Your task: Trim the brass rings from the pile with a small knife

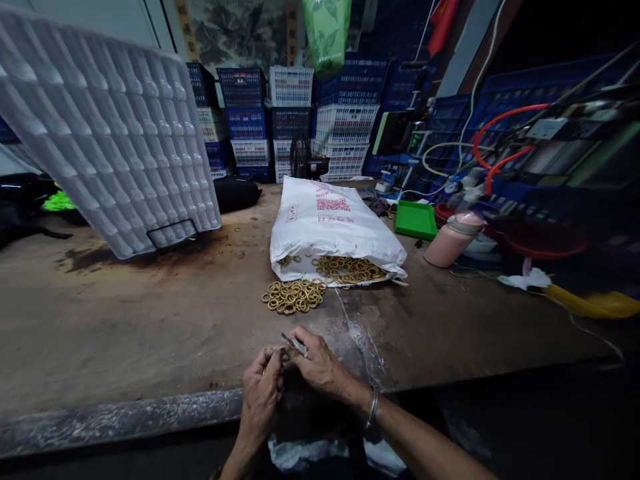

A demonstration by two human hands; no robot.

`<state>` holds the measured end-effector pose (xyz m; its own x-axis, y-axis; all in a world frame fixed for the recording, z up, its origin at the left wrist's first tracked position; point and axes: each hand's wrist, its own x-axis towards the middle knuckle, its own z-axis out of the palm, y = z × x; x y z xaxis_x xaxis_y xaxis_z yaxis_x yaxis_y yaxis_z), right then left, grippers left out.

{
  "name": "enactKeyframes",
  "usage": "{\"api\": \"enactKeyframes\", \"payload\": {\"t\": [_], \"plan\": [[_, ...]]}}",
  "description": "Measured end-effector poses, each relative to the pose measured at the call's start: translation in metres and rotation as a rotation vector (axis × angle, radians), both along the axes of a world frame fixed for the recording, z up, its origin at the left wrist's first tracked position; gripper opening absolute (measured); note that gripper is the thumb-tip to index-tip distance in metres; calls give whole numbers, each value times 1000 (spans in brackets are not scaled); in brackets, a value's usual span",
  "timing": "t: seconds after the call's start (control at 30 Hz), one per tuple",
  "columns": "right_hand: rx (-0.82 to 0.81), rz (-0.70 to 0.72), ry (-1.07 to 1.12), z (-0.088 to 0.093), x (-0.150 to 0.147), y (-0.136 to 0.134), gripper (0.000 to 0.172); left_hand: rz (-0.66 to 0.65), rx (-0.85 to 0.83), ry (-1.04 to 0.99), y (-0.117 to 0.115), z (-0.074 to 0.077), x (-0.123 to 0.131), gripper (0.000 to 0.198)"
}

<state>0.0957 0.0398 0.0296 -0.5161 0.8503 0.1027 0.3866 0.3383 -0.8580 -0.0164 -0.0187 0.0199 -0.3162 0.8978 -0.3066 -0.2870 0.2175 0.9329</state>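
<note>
Near the table's front edge, my left hand [263, 385] pinches a small brass ring [285, 353]. My right hand [320, 363] is closed around a thin tool [295, 343] with a pale body and a dark tip, close beside the ring. Just beyond both hands lies a loose pile of brass rings [294, 295]. Behind the pile, a white sack [330, 220] with red print lies on its side, its open mouth facing me, with more rings inside it.
A big ribbed plastic tray [125, 133] stands tilted on the wooden table [150, 320] at left. A green tray [415, 220], a pink bottle [453, 239] and a machine with orange hoses are at right. Stacked crates [345, 127] line the back.
</note>
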Motion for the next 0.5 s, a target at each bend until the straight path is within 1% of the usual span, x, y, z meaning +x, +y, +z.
{"api": "enactKeyframes", "payload": {"t": [0.07,0.13,0.2,0.27,0.33,0.4,0.5], "plan": [[-116,-20,72,1,-1,-1,16,10,34,54,0,5,1,29],[-250,-8,124,1,-2,-1,20,15,97,101,-1,6,2,25],[-374,14,160,1,-4,-1,25,6,143,100,-2,4,3,22],[-433,11,174,0,-5,0,25,-30,107,51,-4,0,2,22],[-404,-29,164,0,-5,1,21,-70,19,-4,-4,-6,1,25],[-332,-66,128,1,-6,2,17,-99,-45,-37,-4,-10,0,28],[-242,-86,73,-1,-5,3,15,-124,-74,-73,-4,-12,-1,30]]}}
